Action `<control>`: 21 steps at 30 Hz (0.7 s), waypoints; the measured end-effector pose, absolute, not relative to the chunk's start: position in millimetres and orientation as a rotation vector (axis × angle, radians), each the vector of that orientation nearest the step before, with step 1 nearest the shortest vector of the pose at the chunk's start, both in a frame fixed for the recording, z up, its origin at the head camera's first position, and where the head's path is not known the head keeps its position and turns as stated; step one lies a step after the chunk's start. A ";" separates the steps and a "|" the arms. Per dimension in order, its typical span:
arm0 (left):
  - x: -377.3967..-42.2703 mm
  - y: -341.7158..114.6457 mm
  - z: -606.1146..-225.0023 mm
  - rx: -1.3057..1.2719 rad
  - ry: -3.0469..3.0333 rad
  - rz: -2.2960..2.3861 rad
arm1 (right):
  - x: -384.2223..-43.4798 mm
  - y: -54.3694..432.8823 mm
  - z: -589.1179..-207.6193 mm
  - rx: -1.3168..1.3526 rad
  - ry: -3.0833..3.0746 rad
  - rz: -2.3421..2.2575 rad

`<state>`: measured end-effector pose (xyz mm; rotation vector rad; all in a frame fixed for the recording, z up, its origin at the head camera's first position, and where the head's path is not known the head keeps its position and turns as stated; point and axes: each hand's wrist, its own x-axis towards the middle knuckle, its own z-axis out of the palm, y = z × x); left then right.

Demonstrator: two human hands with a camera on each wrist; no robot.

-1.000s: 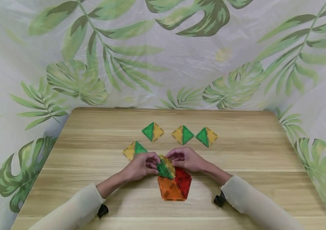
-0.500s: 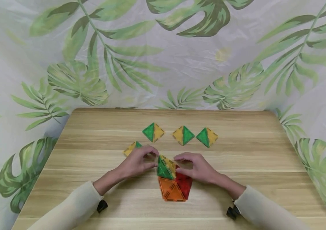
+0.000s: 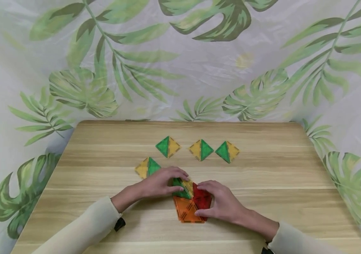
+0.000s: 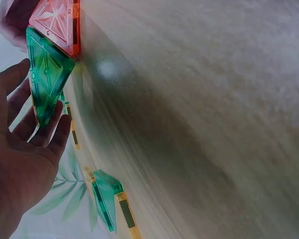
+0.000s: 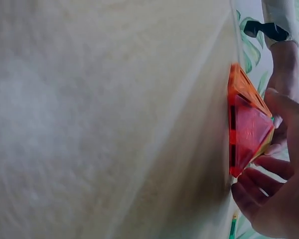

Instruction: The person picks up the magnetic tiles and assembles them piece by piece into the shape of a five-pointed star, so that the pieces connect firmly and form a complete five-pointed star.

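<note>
Translucent magnetic tiles form a low, peaked shape near the table's middle, with orange tiles [image 3: 187, 210] at its front, red tiles [image 3: 201, 198] on its right and a green tile [image 3: 178, 192] with a yellow tile [image 3: 188, 185] at back left. My left hand [image 3: 161, 181] spans the green and yellow pair, thumb on the near side, fingers on the far side; its palm side shows around the green tile [image 4: 47, 74] in the left wrist view. My right hand [image 3: 226, 204] curves around the red side, thumb at the orange tiles and fingertips by the red top edge.
Three flat green and yellow tile pairs lie at the back: a left one [image 3: 167, 146], a middle one [image 3: 201, 150] and a right one [image 3: 227, 151]. Another pair [image 3: 147, 167] lies just beyond my left hand, partly covered by it. A leaf-print cloth [image 3: 148, 70] hangs behind the table.
My right hand has left the yellow tile's edge and come nearer, around the red and orange tiles. My left hand has moved right, over the green and yellow pair, which now sits lower.
</note>
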<state>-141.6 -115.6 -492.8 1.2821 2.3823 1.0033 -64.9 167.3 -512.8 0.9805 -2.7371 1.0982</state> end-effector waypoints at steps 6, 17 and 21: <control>-140.9 -117.5 -491.1 1.275 2.392 0.978 | -64.3 167.8 -514.7 1.007 -2.734 0.958; -134.9 -136.1 -492.6 1.257 2.516 0.908 | -88.1 179.0 -513.8 1.005 -2.734 0.990; -130.3 -143.5 -491.8 1.211 2.543 0.895 | -99.9 180.8 -514.4 1.022 -2.739 1.015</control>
